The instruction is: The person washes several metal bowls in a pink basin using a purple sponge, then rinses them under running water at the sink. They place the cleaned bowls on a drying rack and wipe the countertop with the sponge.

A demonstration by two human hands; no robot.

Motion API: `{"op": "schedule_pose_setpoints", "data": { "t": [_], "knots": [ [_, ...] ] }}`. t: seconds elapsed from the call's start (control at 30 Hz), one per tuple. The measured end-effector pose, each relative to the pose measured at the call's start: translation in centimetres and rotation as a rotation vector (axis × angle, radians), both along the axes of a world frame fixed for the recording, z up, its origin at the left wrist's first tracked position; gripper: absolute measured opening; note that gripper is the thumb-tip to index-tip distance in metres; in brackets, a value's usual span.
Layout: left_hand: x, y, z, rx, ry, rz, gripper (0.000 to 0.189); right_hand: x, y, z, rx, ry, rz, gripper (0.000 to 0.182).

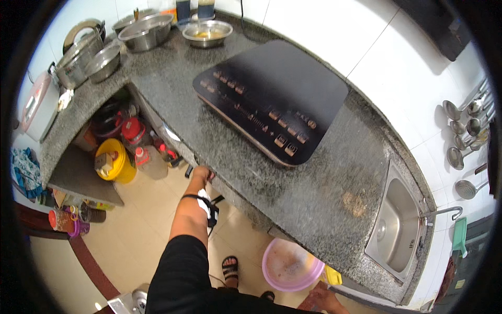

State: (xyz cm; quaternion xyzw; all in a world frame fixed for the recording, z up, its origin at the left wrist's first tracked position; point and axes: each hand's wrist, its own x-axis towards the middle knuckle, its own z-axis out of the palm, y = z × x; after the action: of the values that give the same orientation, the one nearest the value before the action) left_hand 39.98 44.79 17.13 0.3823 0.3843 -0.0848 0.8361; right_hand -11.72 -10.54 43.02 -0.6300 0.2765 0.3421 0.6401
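My left hand reaches to the front edge of the grey granite worktop. Its fingers are partly hidden under the edge, so I cannot tell whether they grip anything. A black strap with a small black device is on that forearm. Low at the right, my right hand is beside a pink plastic basin of cloudy liquid and a yellow container. Something reddish-brown lies against this hand, too unclear to name. Above both hands, a black induction cooktop rests on the worktop.
A steel sink with a tap is at the right. Steel bowls and pots line the back left. Beneath the worktop stand a yellow bucket and a clear jug. Ladles hang on the wall.
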Motion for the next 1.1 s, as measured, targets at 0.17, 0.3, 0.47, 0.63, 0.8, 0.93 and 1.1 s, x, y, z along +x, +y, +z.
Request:
{"op": "schedule_pose_setpoints", "data": {
  "t": [0.17,0.3,0.47,0.63,0.8,0.93,1.1],
  "knots": [
    [0.8,1.7,-0.8,0.314,0.108,0.089,0.016,4.8,3.2,3.2,-0.412,0.072,0.268,0.021],
    [-3.5,-3.6,11.5,0.801,0.129,-0.126,0.021,3.7,6.8,6.0,-0.526,0.023,0.319,0.018],
    [-14.4,-0.9,14.7,0.691,-0.038,-0.028,0.03,6.2,8.3,7.4,-0.43,-0.009,0.364,0.018],
    [-26.2,-5.8,21.1,0.372,-0.238,-0.151,0.039,5.1,7.0,3.6,-0.316,-0.275,0.461,0.017],
    [-32.6,-10.2,23.9,0.277,-0.363,-0.34,0.049,7.8,8.5,5.3,-0.428,-0.394,0.467,0.023],
    [-35.7,-14.3,27.3,0.341,-0.449,-0.49,0.055,5.8,7.5,7.5,-0.38,-0.477,0.392,0.024],
    [-39.0,-17.4,33.2,0.221,-0.545,-0.718,0.063,-0.3,4.0,9.3,-0.269,-0.523,0.34,0.027]
  ]
}}
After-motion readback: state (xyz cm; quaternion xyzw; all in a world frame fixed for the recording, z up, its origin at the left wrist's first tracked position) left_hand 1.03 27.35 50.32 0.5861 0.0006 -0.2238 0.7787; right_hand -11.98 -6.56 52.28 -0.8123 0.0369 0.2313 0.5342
